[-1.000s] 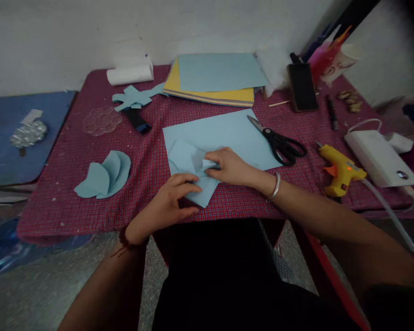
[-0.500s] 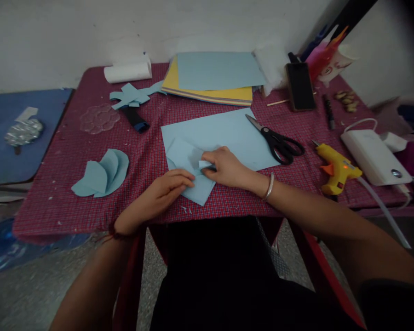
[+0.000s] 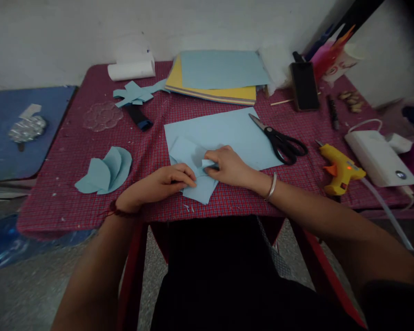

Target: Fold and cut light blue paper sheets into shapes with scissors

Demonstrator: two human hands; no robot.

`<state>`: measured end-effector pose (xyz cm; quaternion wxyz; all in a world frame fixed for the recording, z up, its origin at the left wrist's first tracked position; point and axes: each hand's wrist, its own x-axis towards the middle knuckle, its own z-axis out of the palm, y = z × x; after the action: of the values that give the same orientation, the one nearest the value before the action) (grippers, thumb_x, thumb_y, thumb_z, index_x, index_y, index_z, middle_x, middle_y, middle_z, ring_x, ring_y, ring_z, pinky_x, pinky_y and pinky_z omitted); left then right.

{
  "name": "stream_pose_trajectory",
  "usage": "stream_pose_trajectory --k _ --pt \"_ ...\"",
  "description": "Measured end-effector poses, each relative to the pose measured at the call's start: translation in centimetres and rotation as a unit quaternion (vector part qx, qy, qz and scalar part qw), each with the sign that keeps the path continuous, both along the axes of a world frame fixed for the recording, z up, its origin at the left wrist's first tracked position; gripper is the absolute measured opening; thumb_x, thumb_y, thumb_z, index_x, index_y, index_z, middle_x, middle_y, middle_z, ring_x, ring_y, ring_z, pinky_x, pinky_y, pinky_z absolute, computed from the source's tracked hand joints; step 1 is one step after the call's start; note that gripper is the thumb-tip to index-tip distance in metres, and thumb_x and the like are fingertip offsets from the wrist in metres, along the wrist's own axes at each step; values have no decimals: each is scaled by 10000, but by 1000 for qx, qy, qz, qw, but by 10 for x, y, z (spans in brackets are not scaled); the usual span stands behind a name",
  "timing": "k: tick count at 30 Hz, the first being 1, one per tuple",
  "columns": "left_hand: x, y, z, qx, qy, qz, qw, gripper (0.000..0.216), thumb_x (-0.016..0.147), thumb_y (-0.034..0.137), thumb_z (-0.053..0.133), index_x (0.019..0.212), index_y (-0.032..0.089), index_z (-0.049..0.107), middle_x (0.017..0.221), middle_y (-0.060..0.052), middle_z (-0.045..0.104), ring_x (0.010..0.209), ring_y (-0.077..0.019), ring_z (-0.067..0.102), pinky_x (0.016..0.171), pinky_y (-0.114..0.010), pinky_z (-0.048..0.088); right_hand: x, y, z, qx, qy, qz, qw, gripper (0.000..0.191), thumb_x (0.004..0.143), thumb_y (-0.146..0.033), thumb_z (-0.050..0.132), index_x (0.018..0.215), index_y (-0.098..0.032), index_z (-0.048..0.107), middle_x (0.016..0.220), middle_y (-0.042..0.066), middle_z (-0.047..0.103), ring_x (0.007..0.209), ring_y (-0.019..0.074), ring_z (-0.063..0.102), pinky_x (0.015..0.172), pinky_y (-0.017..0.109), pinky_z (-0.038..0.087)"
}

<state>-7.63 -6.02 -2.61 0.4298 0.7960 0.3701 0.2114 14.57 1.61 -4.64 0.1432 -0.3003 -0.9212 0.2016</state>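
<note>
A light blue paper piece (image 3: 189,158) lies near the front edge of a table with a red checked cloth (image 3: 72,184), on top of a larger light blue sheet (image 3: 227,133). My right hand (image 3: 227,166) pinches a small folded flap of the piece between thumb and fingers. My left hand (image 3: 162,184) presses its fingertips flat on the piece's near left side.
Black-handled scissors (image 3: 279,140) lie right of the sheet, a yellow glue gun (image 3: 340,170) and a white box (image 3: 377,156) further right. Cut blue semicircles (image 3: 105,172) sit at left. At the back: a paper stack (image 3: 217,78), a white roll (image 3: 131,71), a phone (image 3: 303,85).
My left hand has slid a little right and flattened onto the paper piece. My right hand keeps its pinch on the flap in nearly the same spot.
</note>
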Motion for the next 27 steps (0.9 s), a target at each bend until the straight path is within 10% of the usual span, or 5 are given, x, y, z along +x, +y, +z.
stream_pose_trajectory --k 9,27 --pt "1 -5 -1 -41 -2 5 999 305 735 273 760 1029 249 685 1101 -42 570 932 -155 560 784 -284 484 0 0 0 -6 1 0 1000 33 770 -215 519 798 -206 532 701 -16 576 719 170 517 772 317 279" --pt "2 -9 1 45 50 -13 998 239 810 140 638 1017 253 675 1108 -37 568 1062 -175 540 970 -372 429 0 0 2 -18 2 0 1000 26 762 -201 520 758 -211 497 682 -26 554 698 162 507 768 323 288"
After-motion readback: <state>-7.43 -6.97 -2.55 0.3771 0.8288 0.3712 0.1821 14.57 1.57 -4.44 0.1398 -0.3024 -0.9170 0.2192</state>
